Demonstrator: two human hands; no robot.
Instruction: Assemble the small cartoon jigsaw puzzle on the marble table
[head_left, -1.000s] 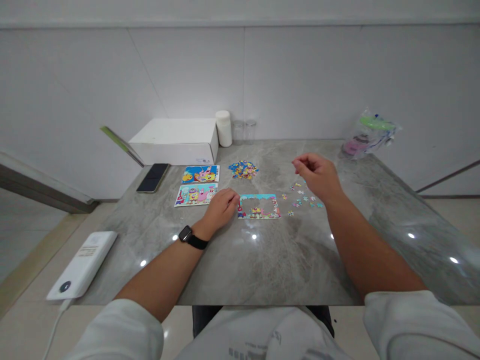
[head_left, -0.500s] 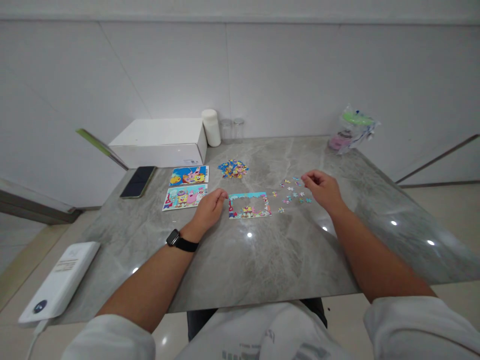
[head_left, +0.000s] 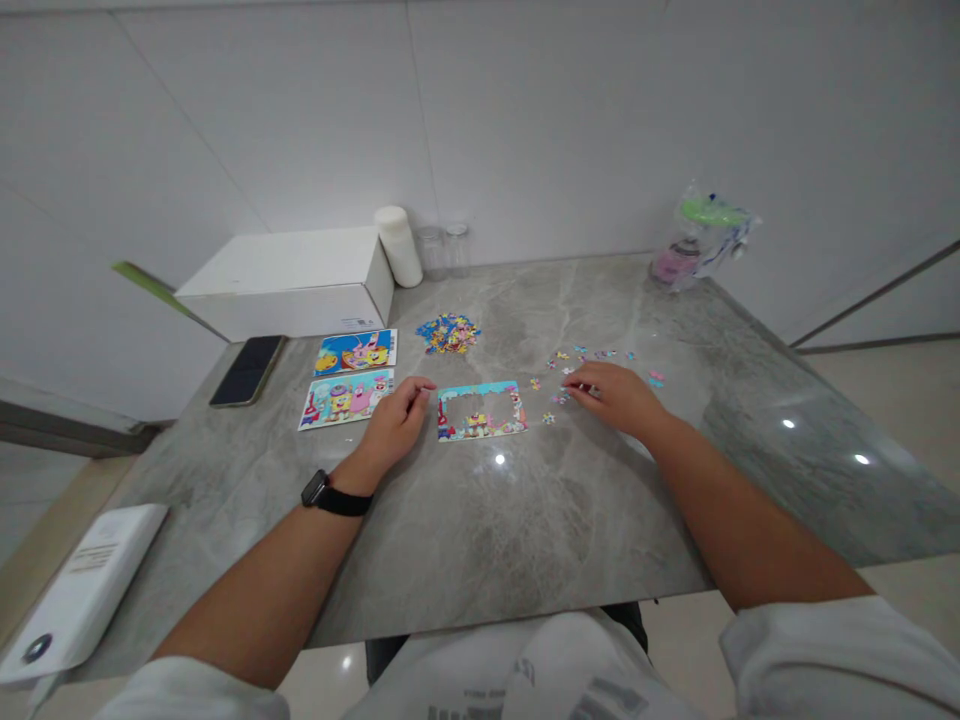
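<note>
A partly assembled jigsaw puzzle point(head_left: 480, 433) lies in the middle of the table, its cartoon border joined around a gap showing grey tabletop. My left hand point(head_left: 396, 422), a black watch on its wrist, rests just left of the puzzle; thumb and fingers are closed, and anything between them is hidden. Right of the puzzle, my right hand point(head_left: 613, 398) is low over scattered pieces, its fingertips pinched on a small puzzle piece point(head_left: 564, 390). Loose pieces lie around it, including a multicoloured one point(head_left: 549, 418) and a pink one point(head_left: 656, 379).
Two cartoon picture cards point(head_left: 356, 352) lie left of a heap of puzzle pieces point(head_left: 448, 333). Behind stand a white box point(head_left: 289, 285), a white bottle point(head_left: 399, 248) and two glasses point(head_left: 457, 252). A phone point(head_left: 248, 370), white power bank point(head_left: 82, 590) and plastic bag point(head_left: 701, 245) sit further out.
My right hand has moved left and slightly nearer, toward the puzzle, uncovering a pink piece on the right. The left hand stays beside the puzzle. The whole view has shifted a little.
</note>
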